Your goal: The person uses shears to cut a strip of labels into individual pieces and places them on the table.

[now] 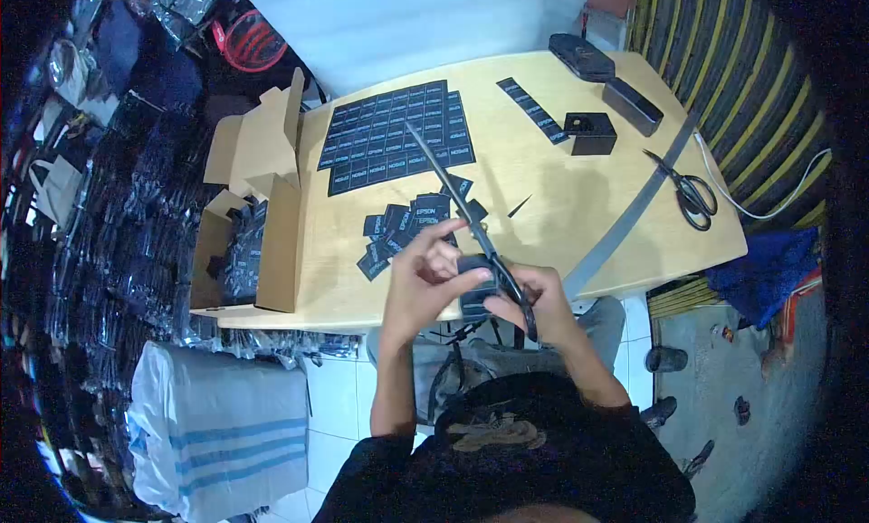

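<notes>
Above the table's near edge, my right hand (545, 308) grips a long pair of scissors (463, 208) by the handles, blades pointing up and left. My left hand (433, 274) pinches a strip of black labels (476, 302) close against the scissors' pivot; part of the strip is hidden by fingers and handles. Just beyond my left hand lies a loose pile of cut black labels (396, 223) printed EPSON. Farther back are overlapping uncut sheets of the same labels (389, 134).
An open cardboard box (281, 242) holding many labels stands at left. A single label strip (532, 109), a black box (593, 134), a black case (581, 58), a second pair of scissors (692, 197) and a grey flat strip (625, 220) lie on the table (507, 251).
</notes>
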Motion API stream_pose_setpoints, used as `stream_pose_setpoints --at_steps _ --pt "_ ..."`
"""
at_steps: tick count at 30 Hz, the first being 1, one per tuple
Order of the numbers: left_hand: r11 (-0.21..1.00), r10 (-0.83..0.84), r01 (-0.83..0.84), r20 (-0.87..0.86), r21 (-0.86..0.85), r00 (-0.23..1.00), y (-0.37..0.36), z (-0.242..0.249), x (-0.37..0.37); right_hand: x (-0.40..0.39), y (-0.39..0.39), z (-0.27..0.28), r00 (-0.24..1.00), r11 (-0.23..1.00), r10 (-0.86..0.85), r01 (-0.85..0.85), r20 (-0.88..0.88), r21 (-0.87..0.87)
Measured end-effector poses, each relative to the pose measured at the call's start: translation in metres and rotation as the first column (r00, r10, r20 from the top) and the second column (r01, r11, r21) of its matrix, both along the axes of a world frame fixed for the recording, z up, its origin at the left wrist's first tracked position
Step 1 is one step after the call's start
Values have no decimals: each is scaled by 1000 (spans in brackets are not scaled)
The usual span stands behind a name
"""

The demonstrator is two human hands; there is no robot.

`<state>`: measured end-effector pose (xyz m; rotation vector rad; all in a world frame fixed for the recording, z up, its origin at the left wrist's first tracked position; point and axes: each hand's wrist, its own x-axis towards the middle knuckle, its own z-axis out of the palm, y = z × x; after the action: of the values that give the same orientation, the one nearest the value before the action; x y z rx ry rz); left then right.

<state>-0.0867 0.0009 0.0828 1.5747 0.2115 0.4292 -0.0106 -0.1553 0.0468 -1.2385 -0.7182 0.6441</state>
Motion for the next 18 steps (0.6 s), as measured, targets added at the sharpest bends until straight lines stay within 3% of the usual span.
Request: stream_pose_setpoints --at_steps 1,3,5,6,7,9,11,12,13,15,16,17,18 --pt "1000 -14 14 7 -9 1000 -2 -4 -1 0 2 4 1000 999 0 0 2 -47" --pt "990 62 -38 180 -137 982 -18 7 -2 -2 5 20 999 999 -29 29 -12 -20" --pt "996 70 -50 302 -73 951 -24 -3 -12 2 4 25 998 998 -62 63 -25 6" --pt "996 75 -60 282 -61 957 -31 -5 -17 5 2 25 998 998 -56 57 -26 7" --pt "998 -12 -5 301 56 953 -31 -8 -19 7 1 25 998 999 -50 50 -26 7" --pt "944 -26 -5 91 330 995 -25 -2 -23 11 -4 32 999 999 -36 36 3 -3" --pt "953 83 -120 141 277 987 -22 -1 -18 16 -15 30 991 993 90 -97 104 69" --pt "968 135 -167 172 188 976 -21 0 -17 15 -19 26 989 988 150 -149 -1 30" --pt "955 183 -224 205 195 961 -19 1 -16 16 -24 22 988 988 151 -151 2 29" --pt "956 201 -238 204 172 958 -8 -1 -18 22 -39 15 963 962 246 -257 109 91" --pt "954 210 -247 210 169 955 -5 2 -19 29 -53 15 944 949 316 -313 96 -43" --pt "954 201 -238 202 180 959 -3 8 -21 33 -64 20 940 945 326 -323 98 -47" --pt "955 192 -228 192 188 962 -2 13 -24 35 -76 27 919 922 358 -318 167 -222"
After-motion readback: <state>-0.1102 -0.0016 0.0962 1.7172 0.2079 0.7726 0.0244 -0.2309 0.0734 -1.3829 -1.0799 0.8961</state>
